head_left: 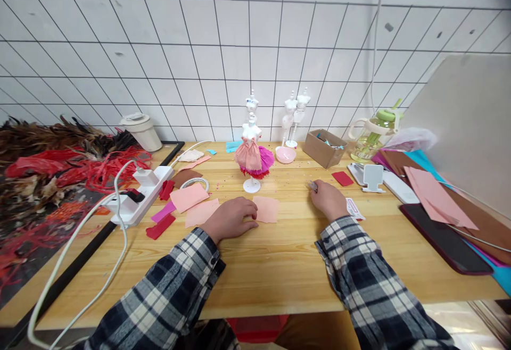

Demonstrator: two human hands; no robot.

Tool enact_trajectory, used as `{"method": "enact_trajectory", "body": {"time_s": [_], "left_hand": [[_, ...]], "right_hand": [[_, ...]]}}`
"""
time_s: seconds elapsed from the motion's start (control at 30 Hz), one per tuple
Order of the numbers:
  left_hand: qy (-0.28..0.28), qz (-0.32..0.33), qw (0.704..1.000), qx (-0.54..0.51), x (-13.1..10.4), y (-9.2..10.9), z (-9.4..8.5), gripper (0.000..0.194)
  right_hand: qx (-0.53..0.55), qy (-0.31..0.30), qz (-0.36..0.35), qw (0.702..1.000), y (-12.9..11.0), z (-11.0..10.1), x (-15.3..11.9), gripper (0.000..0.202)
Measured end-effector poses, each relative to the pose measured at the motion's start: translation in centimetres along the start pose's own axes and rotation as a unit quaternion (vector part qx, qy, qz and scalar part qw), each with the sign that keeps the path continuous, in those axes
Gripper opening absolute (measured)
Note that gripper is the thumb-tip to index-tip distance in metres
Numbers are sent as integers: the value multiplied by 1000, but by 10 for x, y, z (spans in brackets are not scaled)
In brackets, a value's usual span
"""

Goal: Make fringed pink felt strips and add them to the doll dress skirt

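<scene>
My left hand (233,218) rests low over the table, fingers loosely bent and thumb apart. Its fingertips touch the left edge of a square of pink crepe paper (268,209). Another pink piece (200,214) lies partly under that hand. My right hand (329,201) is closed around a small greyish, shiny object (312,185), mostly hidden by the fingers. Between the hands and farther back, a white mini dress form (251,131) stands upright. It wears a layered skirt (248,156) of pink, magenta and red paper.
A tape roll (194,184), red paper (160,227) and a power strip (146,196) lie left, near feathers (35,132). Behind are a pink bowl (286,154) and a cardboard box (324,148). A bottle (369,140), phone stand (373,178) and dark phone (443,238) sit right.
</scene>
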State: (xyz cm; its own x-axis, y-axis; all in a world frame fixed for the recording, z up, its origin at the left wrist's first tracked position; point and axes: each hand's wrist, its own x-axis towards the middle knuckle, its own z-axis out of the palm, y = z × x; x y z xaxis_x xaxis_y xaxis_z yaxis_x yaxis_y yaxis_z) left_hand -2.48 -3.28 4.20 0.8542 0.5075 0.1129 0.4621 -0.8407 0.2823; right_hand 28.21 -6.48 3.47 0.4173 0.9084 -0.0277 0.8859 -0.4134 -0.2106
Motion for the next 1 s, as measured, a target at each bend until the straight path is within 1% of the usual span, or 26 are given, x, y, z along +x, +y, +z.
{"method": "enact_trajectory", "body": {"time_s": [0.03, 0.07, 0.1, 0.17, 0.2, 0.23, 0.27, 0.33, 0.37, 0.4, 0.43, 0.53, 0.67, 0.77, 0.87, 1.0], "left_hand": [[2, 0, 1000, 1, 0, 0, 1, 19], [5, 0, 1000, 2, 0, 1, 1, 19], [7, 0, 1000, 4, 0, 1, 2, 19], [14, 1, 1000, 9, 0, 3, 2, 19], [17, 1, 1000, 11, 0, 4, 3, 19], [20, 1, 1000, 14, 0, 5, 3, 19], [23, 0, 1000, 18, 0, 6, 4, 19], [29, -4, 999, 26, 0, 7, 6, 18], [31, -5, 999, 30, 0, 7, 6, 18], [33, -6, 999, 33, -1, 7, 7, 17], [35, -7, 999, 36, -1, 8, 7, 18], [47, -4, 997, 55, -1, 10, 7, 18], [77, -8, 993, 88, 1, 15, 8, 20], [62, -21, 993, 96, 3, 16, 12, 23], [44, -18, 994, 94, 3, 12, 16, 24], [47, -12, 995, 89, 2, 11, 15, 24]], "right_hand": [[-6, -5, -4, 1000, 1, 1, -1, 29], [-12, 2, -9, 1000, 0, 1, -2, 29], [-16, 24, -16, 999, -2, 1, -4, 29], [-2, 91, -46, 995, -13, 0, -10, 31], [20, 118, -76, 990, -20, 0, -15, 32], [54, 129, -117, 983, -29, 1, -20, 30], [92, 115, -169, 975, -39, 2, -26, 27], [142, 37, -299, 943, -60, 8, -39, 22], [142, 10, -351, 926, -69, 12, -45, 21], [130, -10, -385, 914, -76, 17, -51, 19], [112, -22, -400, 909, -82, 20, -56, 18], [60, -39, -397, 915, -89, 27, -64, 18], [12, -37, -403, 914, -86, 24, -68, 25], [-10, -24, -414, 910, -85, 20, -72, 27], [0, -10, -404, 915, -86, 19, -74, 25], [9, -27, -380, 925, -86, 22, -75, 25]]}}
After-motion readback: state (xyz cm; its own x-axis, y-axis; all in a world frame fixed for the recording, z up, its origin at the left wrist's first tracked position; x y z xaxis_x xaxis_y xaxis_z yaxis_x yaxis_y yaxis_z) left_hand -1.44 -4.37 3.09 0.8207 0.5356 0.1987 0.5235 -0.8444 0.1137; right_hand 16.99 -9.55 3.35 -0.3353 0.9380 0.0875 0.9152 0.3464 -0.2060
